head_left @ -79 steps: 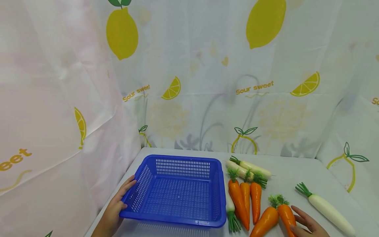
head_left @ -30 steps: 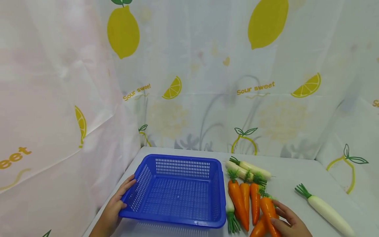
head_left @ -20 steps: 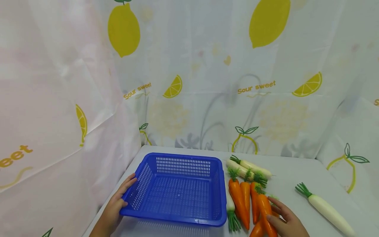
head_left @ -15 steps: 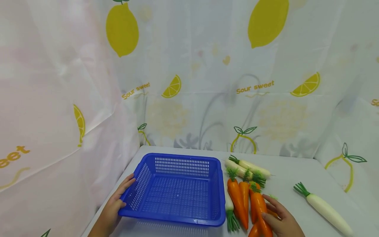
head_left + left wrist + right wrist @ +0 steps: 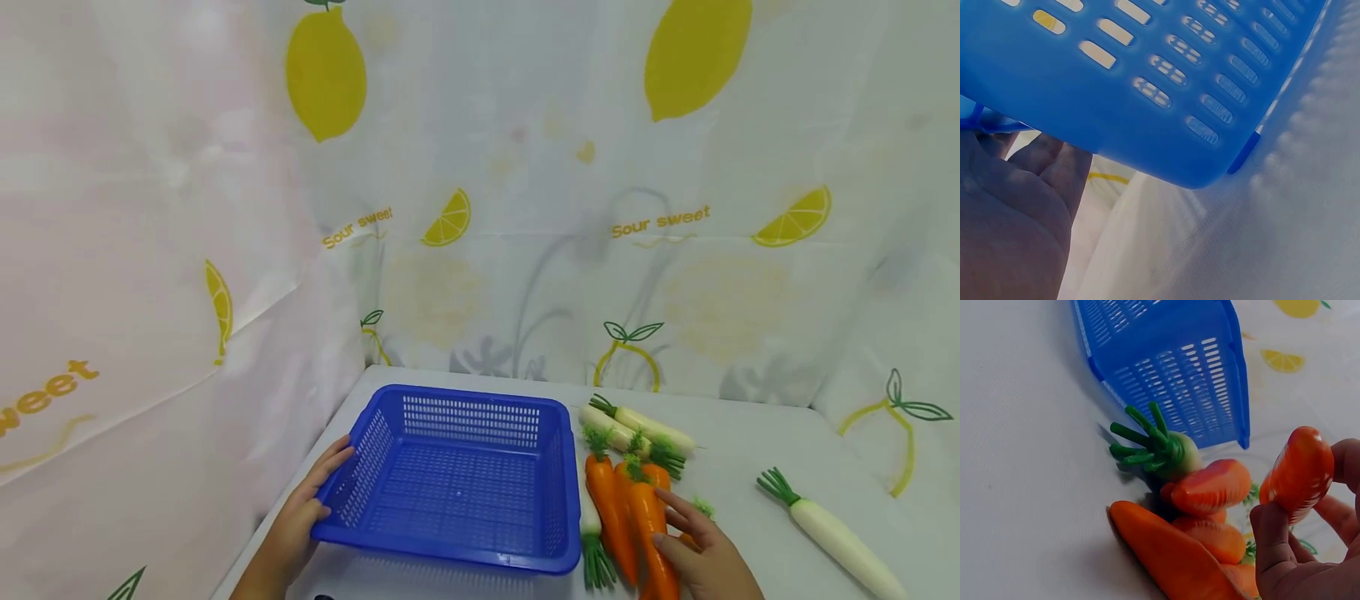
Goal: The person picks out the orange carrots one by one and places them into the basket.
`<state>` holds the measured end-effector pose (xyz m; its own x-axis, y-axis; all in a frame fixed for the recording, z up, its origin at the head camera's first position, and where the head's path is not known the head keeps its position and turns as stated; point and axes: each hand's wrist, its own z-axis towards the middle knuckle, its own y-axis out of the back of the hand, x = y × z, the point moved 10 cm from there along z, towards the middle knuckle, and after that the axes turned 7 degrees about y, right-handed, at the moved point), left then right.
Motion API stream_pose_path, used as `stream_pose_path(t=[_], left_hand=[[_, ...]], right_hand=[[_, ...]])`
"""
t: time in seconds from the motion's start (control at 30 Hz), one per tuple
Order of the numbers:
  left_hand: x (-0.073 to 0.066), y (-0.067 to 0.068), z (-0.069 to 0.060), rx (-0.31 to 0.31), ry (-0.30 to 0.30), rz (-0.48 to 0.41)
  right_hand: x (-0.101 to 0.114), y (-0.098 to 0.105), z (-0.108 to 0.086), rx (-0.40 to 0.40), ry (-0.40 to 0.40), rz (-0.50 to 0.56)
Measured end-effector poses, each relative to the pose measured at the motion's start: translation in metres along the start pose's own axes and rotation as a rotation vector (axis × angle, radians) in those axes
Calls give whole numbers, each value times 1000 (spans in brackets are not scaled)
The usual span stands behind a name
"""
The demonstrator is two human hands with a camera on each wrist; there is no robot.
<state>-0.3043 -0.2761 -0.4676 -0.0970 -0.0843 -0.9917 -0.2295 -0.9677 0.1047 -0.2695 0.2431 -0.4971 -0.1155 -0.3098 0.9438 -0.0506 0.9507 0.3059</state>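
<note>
The right hand pinches an orange carrot between thumb and fingers, over the other carrots and between three and four o'clock from the blue basket; the left hand grips the basket's rim near nine o'clock. A light, firm pinch should suit the smooth carrot. Best to raise it so its leafy top clears the neighbouring greens and avoids nudging the white radish toward its nine o'clock, while the left fingers steady the rim.

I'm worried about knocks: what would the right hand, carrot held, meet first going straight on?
Probably the neighbouring carrots, between the right hand and the blue basket. Depth is unclear: the held carrot looks raised, so it might clear them and reach the basket.
</note>
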Motion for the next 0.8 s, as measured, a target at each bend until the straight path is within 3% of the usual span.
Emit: stream_pose_path(t=[0.17,0.37,0.8], left_hand=[[3,-1,5,-12,10,5],[4,3,0,-58,56,40],[2,1,2,-55,50,46]], right_hand=[[8,-1,0,-16,-19,-5],[25,-11,1,-10,29,11],[51,-24,6,-46,75,161]])
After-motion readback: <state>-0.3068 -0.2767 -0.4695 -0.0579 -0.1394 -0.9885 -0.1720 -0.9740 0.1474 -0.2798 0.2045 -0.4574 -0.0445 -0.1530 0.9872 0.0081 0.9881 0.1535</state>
